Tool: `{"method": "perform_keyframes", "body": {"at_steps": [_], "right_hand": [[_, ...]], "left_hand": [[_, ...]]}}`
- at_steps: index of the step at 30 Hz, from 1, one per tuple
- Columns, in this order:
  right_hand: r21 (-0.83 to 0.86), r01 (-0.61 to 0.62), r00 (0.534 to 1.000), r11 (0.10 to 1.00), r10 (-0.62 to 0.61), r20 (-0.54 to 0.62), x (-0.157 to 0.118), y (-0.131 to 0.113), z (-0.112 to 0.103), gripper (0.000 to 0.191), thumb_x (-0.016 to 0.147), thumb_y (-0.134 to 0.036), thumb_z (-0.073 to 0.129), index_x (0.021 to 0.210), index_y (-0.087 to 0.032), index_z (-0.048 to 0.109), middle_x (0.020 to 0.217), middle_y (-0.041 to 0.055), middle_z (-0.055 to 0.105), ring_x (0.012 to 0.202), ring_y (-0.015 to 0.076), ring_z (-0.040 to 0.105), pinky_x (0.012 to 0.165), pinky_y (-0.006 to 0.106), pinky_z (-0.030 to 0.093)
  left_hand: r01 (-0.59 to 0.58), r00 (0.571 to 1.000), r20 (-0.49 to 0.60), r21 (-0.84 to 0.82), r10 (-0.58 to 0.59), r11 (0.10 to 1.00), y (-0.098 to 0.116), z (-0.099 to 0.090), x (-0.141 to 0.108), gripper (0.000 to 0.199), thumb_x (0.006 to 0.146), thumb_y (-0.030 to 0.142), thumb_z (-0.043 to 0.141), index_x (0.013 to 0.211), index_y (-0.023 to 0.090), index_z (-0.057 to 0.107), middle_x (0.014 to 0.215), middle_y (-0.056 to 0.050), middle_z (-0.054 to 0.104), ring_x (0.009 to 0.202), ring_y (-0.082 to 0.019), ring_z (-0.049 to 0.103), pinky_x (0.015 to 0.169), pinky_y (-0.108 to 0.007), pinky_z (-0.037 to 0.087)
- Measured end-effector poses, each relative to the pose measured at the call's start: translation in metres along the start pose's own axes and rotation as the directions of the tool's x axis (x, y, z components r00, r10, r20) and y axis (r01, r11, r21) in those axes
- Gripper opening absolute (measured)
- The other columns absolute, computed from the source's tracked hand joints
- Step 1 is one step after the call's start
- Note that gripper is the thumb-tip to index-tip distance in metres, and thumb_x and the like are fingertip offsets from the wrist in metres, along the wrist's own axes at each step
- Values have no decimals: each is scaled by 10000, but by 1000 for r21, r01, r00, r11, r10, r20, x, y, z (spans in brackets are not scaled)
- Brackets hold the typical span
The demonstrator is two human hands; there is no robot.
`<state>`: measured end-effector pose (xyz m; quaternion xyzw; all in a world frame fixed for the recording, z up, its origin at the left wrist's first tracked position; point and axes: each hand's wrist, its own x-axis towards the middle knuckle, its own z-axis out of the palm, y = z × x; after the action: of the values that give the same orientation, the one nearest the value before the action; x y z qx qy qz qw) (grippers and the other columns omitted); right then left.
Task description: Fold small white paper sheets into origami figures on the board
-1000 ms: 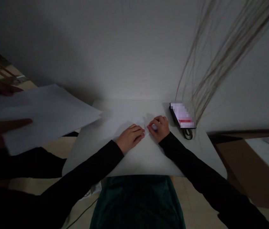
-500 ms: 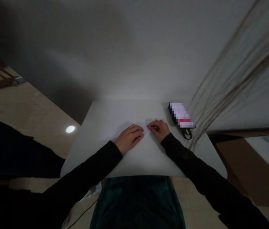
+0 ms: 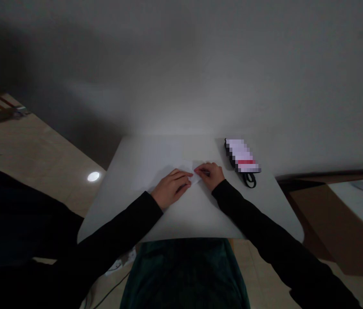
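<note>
Withdrawn from sight at the left since a second ago are another person's hands and the broad white sheets they carried; the loose strands at the right have also gone, while the wearer's two hands have scarcely changed place. The white paper lies near the middle of the desk, between the hands, its full outline too faint to trace. The left hand rests low beside it, fingers extended together and close to the thumb; whether they grip the paper or only press on it cannot be told, though the low posture suggests a steadying role. The right hand is narrowed to a pinch, thumb and forefinger meeting on the paper, a hold probably chosen for fine control of so slight a thing. Both dark sleeves reach in from the near side, which brings the fingertips close together over the same spot. To the right, a phone lies aslant near the far edge, its screen upward and blurred, with a looped strap toward the wearer; so placed, it is presumably within view yet apart from the handwork.
</note>
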<state>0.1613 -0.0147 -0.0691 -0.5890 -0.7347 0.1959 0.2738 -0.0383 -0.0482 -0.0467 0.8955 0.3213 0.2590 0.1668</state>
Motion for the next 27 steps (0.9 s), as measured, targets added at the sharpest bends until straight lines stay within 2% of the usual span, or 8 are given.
{"method": "perform_keyframes", "body": {"at_steps": [12, 27], "right_hand": [[-75, -17, 999, 997, 14, -34, -1, -6, 4, 120, 827, -245, 609, 833, -223, 727, 826, 41, 706, 795, 202, 587, 791, 353, 402], [-85, 8, 998, 996, -12, -54, -4, -3, 6, 122, 825, -245, 586, 855, -229, 703, 845, 37, 692, 827, 205, 562, 805, 347, 383]], "left_hand": [[9, 1000, -2, 15, -9, 1000, 0, 0, 1, 147, 935, 221, 464, 891, 168, 594, 1180, -79, 631, 1039, -193, 554, 929, -395, 469], [3, 1000, 12, 48, -3, 999, 1, 1, 1, 146, 935, 213, 452, 902, 166, 586, 1195, -79, 609, 1068, -200, 520, 961, -387, 447]]}}
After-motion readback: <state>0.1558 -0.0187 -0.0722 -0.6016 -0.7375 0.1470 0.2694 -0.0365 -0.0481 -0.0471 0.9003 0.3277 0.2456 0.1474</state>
